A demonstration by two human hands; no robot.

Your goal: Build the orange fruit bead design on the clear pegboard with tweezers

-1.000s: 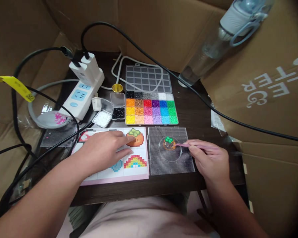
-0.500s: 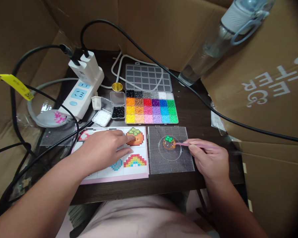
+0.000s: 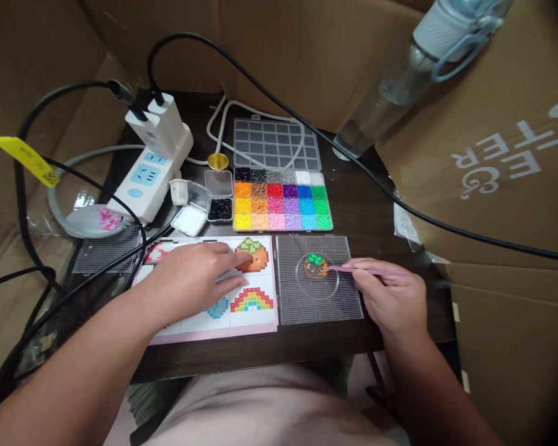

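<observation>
Dark table (image 3: 302,344), cardboard (image 3: 506,322) behind and at both sides. Pegboard (image 3: 320,310) sits near the table's front edge, just right of the sheet (image 3: 193,325); bead case (image 3: 283,230) beyond it, toward the back edge. Bead figure (image 3: 315,260) is in the pegboard's upper half: green top, orange rim, middle looks part-filled.

Right hand (image 3: 390,294) has the pink tweezers (image 3: 372,271) pinched, tip at the figure's right side. Can't tell if a bead's in the tip. Left hand (image 3: 199,272) grips nothing, index finger on the printed orange fruit (image 3: 255,260).

Step in hand, my read: setting orange beads, pattern spot marked by finger. Next move calls for a steady tip, one peg at a time, no knocking neighbours.
</observation>
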